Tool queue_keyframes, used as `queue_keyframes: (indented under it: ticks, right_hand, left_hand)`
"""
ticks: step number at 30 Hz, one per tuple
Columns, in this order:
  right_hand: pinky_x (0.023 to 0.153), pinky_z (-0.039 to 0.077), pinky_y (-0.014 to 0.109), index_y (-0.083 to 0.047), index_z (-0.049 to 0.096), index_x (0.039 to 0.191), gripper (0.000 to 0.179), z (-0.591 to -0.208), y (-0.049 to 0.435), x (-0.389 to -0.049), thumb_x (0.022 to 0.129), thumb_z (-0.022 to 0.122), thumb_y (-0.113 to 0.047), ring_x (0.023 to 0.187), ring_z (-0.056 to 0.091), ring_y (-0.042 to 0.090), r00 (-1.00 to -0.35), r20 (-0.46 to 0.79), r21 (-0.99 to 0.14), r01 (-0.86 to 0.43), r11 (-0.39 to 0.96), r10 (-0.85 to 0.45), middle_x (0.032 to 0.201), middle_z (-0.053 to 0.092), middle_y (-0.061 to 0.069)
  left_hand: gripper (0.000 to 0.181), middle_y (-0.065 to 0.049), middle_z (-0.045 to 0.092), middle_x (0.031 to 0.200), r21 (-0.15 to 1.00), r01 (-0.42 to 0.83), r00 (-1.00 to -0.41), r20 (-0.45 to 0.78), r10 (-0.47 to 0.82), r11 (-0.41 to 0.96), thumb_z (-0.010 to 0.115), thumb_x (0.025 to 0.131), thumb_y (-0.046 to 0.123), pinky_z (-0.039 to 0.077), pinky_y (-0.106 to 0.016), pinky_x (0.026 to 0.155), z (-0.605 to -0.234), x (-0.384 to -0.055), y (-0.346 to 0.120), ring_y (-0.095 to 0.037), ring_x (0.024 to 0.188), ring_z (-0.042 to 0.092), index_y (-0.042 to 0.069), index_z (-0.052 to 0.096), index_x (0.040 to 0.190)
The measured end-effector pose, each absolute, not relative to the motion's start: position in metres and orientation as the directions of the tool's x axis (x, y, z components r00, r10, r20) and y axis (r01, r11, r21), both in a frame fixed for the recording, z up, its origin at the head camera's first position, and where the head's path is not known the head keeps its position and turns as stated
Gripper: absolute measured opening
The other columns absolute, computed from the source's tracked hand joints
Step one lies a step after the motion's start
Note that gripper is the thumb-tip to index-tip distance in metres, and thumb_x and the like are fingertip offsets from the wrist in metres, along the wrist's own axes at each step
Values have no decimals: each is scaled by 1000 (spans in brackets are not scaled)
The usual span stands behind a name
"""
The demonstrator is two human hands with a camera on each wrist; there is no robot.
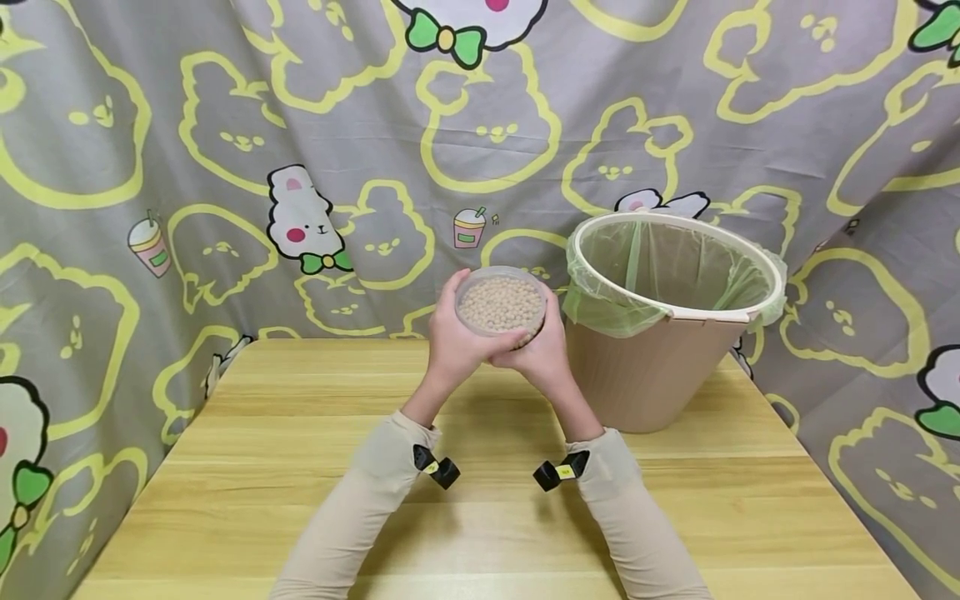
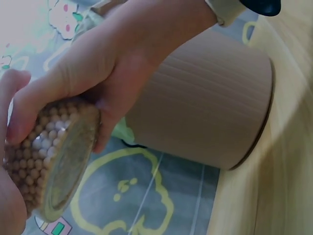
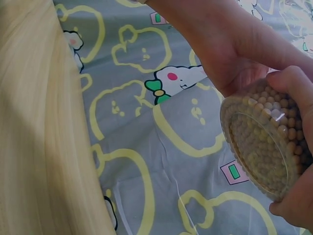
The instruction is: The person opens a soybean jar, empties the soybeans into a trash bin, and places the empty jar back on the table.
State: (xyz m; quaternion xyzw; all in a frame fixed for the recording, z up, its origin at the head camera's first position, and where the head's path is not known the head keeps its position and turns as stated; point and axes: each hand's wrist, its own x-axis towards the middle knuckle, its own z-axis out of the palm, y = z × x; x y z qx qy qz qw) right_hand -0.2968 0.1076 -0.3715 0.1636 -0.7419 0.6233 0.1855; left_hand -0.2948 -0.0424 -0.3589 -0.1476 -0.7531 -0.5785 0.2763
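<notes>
The left hand (image 1: 454, 335) and right hand (image 1: 543, 350) gripped a tub (image 2: 68, 171) between them, above the desk (image 1: 225, 458), near the bin (image 1: 637, 375); the tub was round and clear-walled, packed with small beige balls (image 1: 501, 303).

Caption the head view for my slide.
Left hand and right hand hold a tub of beige balls near a lined bin.
</notes>
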Motion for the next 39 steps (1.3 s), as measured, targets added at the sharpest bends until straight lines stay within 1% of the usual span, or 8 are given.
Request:
queue_keyframes:
  ticks: [5, 11, 14, 17, 20, 24, 33, 39]
  right_hand:
    - [118, 36, 53, -3, 29, 156, 120, -370, 105, -295, 54, 91, 8, 136, 46, 40, -864, 503, -850, -494, 183, 3, 151, 45, 24]
    - [116, 38, 49, -9, 32, 155, 120, -373, 107, -297, 54, 95, 2, 134, 48, 33, -846, 533, -834, -524, 172, 7, 149, 48, 17]
    - [116, 38, 47, -12, 33, 154, 119, -375, 111, -298, 54, 97, -4, 134, 49, 28, -855, 518, -843, -510, 172, 1, 149, 48, 12]
    - [116, 38, 47, -14, 35, 154, 118, -374, 116, -298, 54, 97, -6, 134, 48, 26, -862, 506, -851, -504, 147, -26, 149, 48, 10]
    - [117, 37, 49, -15, 37, 154, 117, -374, 120, -298, 53, 97, -5, 134, 47, 26, -862, 500, -855, -506, 112, -79, 149, 48, 10]
    - [117, 36, 50, -20, 37, 154, 118, -374, 122, -299, 54, 97, -6, 134, 47, 25, -857, 498, -853, -512, 99, -132, 149, 47, 8]
    - [117, 37, 47, -16, 35, 154, 120, -372, 116, -298, 52, 99, -7, 135, 47, 25, -860, 502, -851, -510, 126, -89, 150, 47, 9]
    - [117, 37, 48, -14, 31, 157, 125, -370, 112, -297, 52, 98, -1, 137, 46, 29, -852, 520, -842, -524, 124, -64, 153, 44, 12]
  left_hand:
    - [112, -10, 58, 141, 797, 530, -797, 585, -150, 289, 101, 54, 36, 51, -44, 105, -362, -292, -37, -23, 125, 59, 13, 46, 149]
    - [114, -8, 55, 145, 811, 498, -820, 556, -139, 305, 99, 56, 39, 49, -47, 106, -361, -290, -37, -24, 128, 56, 16, 42, 152]
    - [113, -7, 51, 148, 832, 483, -855, 515, -58, 273, 98, 60, 38, 48, -47, 108, -358, -292, -43, -23, 131, 53, 19, 38, 154]
    - [110, -6, 49, 150, 857, 478, -878, 474, 71, 192, 97, 65, 27, 46, -47, 111, -352, -295, -54, -23, 134, 51, 19, 35, 155]
    - [110, -6, 49, 150, 870, 476, -872, 448, 195, 129, 95, 67, 15, 44, -47, 113, -346, -300, -64, -24, 133, 51, 15, 32, 157]
    - [109, -7, 53, 146, 859, 490, -856, 444, 265, 145, 95, 65, 12, 45, -48, 111, -340, -303, -73, -25, 129, 54, 13, 34, 156]
    - [108, -7, 57, 143, 835, 525, -848, 496, 187, 166, 98, 62, 14, 47, -45, 109, -342, -302, -69, -24, 126, 57, 11, 40, 153]
    - [108, -6, 56, 143, 847, 501, -865, 491, 101, 178, 99, 61, 21, 49, -44, 107, -345, -297, -61, -22, 126, 56, 18, 42, 153]
